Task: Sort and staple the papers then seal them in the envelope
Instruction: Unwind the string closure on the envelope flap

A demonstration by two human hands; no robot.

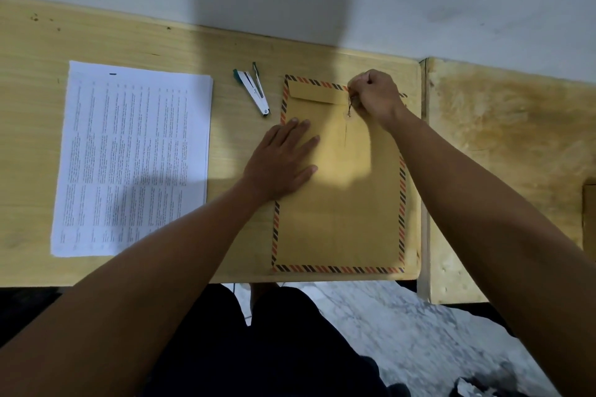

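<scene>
A brown envelope (342, 203) with a red-and-black striped border lies flat on the wooden desk (32, 138), its flap folded down at the top. My left hand (280, 161) presses flat on the envelope's upper left part, fingers spread. My right hand (375, 97) is closed at the flap's edge, pinching the thin closure string (349, 108) that hangs by the flap. A stack of printed papers (132, 158) lies to the left. A white and green stapler (254, 90) lies open between the papers and the envelope.
A white wall runs behind the desk. A second, rougher wooden surface (503, 155) adjoins the desk on the right. My dark-clothed legs and a marbled floor (403, 332) show below the desk's front edge.
</scene>
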